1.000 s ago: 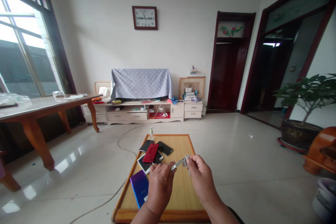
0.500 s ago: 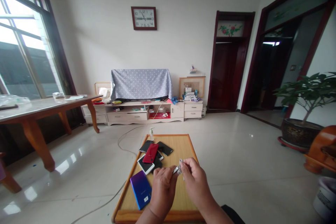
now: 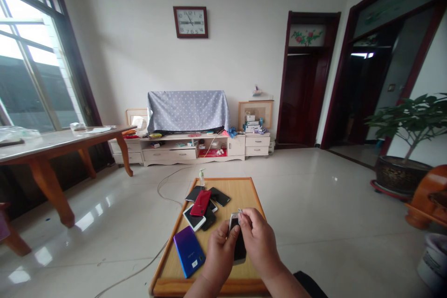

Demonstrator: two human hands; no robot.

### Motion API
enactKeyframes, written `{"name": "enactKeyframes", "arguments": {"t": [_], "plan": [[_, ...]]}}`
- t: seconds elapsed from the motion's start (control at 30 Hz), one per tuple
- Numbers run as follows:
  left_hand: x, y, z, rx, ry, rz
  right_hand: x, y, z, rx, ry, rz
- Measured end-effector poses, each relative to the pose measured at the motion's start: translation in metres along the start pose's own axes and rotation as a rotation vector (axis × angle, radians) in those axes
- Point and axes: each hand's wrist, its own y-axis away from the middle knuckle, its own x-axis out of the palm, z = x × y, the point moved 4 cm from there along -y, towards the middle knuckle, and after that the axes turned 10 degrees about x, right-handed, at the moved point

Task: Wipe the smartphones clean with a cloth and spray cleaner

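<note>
Above the near part of a small wooden table [image 3: 240,191], my left hand [image 3: 219,244] grips a phone [image 3: 239,247] with a dark screen and a silver-white frame. The phone's screen faces up, and my left thumb lies across it. At the phone's top end my right hand [image 3: 257,233] is closed in a pinch. A small pale bit sticks out at its fingertips, too small to name. To the left of my left hand lies a blue-purple phone [image 3: 188,251]. Farther back, a red phone [image 3: 200,202] rests on a white phone [image 3: 194,218] and several dark phones.
A clear pump bottle [image 3: 201,178] stands at the table's far edge. A cable [image 3: 150,260] runs over the floor on the left. Beyond are a low white cabinet [image 3: 167,154], a larger table [image 3: 70,137] at left, and a potted plant [image 3: 401,172] at right.
The phone in my left hand has been turned from edge-on to screen up. My right hand stays at its top end, with less of the pale bit showing.
</note>
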Motion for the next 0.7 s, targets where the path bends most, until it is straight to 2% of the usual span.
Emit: {"name": "enactKeyframes", "arguments": {"t": [0.13,0.33,0.43,0.53,0.7], "plan": [[-0.002,-0.001,0.005,-0.082,0.032,-0.033,0.000,-0.004,-0.009,0.027,0.025,-0.044],[0.003,-0.003,0.002,-0.044,0.033,-0.005,0.007,-0.001,-0.004,0.012,0.006,0.029],[-0.001,-0.001,0.005,-0.117,0.099,-0.070,0.004,-0.009,-0.021,0.107,-0.075,0.005],[-0.007,0.001,0.012,-0.203,0.218,-0.205,0.008,-0.012,-0.047,0.238,-0.215,0.031],[-0.018,0.002,0.022,-0.265,0.246,-0.454,0.033,0.012,-0.082,0.537,-0.436,0.124]]}}
